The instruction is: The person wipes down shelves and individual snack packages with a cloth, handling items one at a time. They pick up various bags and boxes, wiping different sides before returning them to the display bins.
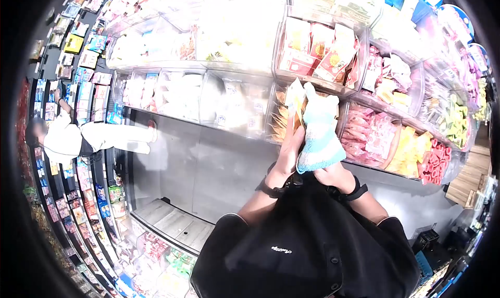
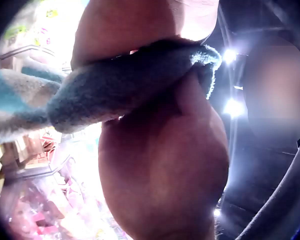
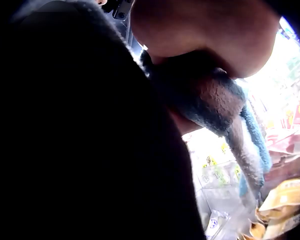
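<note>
Close in: a blue-and-white cloth [image 1: 320, 131] is between my two hands, pointing out over the front bins, its loose end draped toward me. My right hand [image 1: 336, 175] grips it; the right wrist view shows cloth bunched against the palm, probably so the folds don't slip. From above, the drape hides those fingers.

My left hand [image 1: 289, 152] lies along the cloth's left edge, touching it, fingers pointing forward. A pale orange packet [image 1: 296, 97] stands at its fingertips; whether I pinch that packet, the cloth or both, I cannot tell. Keeping the hands this close presumably lets one back up the other.

Black straps [image 1: 357, 191] circle both wrists, set behind the palms, likely to leave the fingers free.

Just beyond: orange packets [image 1: 279, 123] in a clear bin, points upward. To the right, pink packets [image 1: 367, 134], then yellow packets [image 1: 409, 154], each kind walled off, I'd guess to prevent mixing.

Next tier back: red-and-white boxes [image 1: 299, 56] lean upright, faces outward, apparently for easy reading. Further tiers wash out in glare.

Farthest, off left: a person in white [image 1: 60, 141] beside packed shelves [image 1: 78, 89].
</note>
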The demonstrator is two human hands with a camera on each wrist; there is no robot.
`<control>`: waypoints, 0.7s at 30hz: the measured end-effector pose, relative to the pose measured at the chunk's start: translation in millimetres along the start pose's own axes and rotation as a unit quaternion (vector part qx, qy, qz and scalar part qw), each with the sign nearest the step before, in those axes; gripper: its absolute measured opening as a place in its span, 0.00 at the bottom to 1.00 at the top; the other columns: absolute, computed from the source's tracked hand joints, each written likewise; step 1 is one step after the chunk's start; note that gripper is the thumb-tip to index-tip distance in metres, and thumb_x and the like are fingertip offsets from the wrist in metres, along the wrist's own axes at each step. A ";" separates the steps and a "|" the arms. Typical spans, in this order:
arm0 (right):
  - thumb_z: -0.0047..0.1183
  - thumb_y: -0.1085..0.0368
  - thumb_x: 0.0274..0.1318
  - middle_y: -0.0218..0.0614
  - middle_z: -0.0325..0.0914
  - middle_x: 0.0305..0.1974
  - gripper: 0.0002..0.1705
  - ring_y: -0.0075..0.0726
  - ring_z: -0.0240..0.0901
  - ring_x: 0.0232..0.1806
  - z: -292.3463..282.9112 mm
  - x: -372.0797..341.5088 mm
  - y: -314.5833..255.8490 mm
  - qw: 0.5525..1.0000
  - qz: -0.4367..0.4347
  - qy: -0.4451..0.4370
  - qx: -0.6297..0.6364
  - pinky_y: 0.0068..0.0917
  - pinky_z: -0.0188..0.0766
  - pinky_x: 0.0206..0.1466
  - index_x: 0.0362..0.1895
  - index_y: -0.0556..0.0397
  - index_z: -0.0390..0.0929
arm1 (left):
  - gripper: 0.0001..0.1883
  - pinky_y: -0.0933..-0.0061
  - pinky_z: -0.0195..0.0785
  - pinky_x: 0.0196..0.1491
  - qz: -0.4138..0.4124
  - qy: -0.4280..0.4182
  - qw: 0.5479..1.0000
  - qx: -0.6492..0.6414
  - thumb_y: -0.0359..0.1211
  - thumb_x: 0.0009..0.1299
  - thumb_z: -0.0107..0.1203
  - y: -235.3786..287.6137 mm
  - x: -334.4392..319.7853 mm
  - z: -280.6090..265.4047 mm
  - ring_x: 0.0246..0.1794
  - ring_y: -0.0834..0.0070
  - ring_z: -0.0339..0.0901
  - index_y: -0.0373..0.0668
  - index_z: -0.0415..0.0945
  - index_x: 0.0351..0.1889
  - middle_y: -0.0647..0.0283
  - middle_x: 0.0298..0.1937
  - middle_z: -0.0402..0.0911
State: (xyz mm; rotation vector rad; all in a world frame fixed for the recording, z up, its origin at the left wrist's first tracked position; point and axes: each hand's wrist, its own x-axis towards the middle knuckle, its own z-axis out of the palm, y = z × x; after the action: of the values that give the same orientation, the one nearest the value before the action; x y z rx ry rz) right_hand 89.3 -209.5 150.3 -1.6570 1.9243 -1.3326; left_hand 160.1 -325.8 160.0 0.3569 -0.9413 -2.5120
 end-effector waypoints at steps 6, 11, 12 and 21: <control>0.41 0.71 0.55 0.39 0.75 0.44 0.14 0.40 0.71 0.47 6.0 12.8 9.3 0.987 0.057 0.041 0.141 0.36 0.64 0.55 0.45 0.58 0.74 | 0.29 0.70 0.35 0.70 -0.021 -0.058 0.992 0.114 0.30 0.74 0.35 -1.5 1.4 -26.2 0.72 0.70 0.45 0.33 0.41 0.70 0.54 0.71 0.48; 0.42 0.68 0.50 0.45 0.73 0.49 0.17 0.52 0.67 0.54 20.4 4.5 22.6 0.986 0.086 0.058 0.129 0.43 0.58 0.61 0.45 0.57 0.75 | 0.29 0.71 0.38 0.69 -0.029 -0.077 0.989 0.126 0.30 0.74 0.35 10.0 0.9 -30.7 0.71 0.71 0.47 0.31 0.40 0.70 0.55 0.72 0.47; 0.42 0.68 0.50 0.45 0.73 0.49 0.18 0.53 0.66 0.55 23.1 3.7 22.7 0.987 0.091 0.067 0.117 0.43 0.57 0.61 0.45 0.57 0.75 | 0.28 0.71 0.38 0.69 -0.027 -0.085 0.987 0.131 0.30 0.75 0.35 14.5 1.1 -29.5 0.71 0.72 0.48 0.31 0.40 0.70 0.55 0.72 0.47; 0.41 0.70 0.45 0.47 0.69 0.56 0.26 0.56 0.57 0.63 21.0 18.1 6.8 0.996 0.080 0.027 0.002 0.45 0.43 0.69 0.53 0.55 0.73 | 0.28 0.69 0.45 0.68 -0.039 -0.055 0.998 -0.020 0.41 0.76 0.34 38.7 24.8 -8.1 0.68 0.73 0.53 0.37 0.45 0.70 0.62 0.70 0.54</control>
State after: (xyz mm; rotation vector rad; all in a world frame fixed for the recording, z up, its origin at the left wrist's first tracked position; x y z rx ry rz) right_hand 94.3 -235.6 140.0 -1.4441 2.0363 -1.3284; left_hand 153.3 -368.4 177.9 0.2507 -0.9341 -2.6404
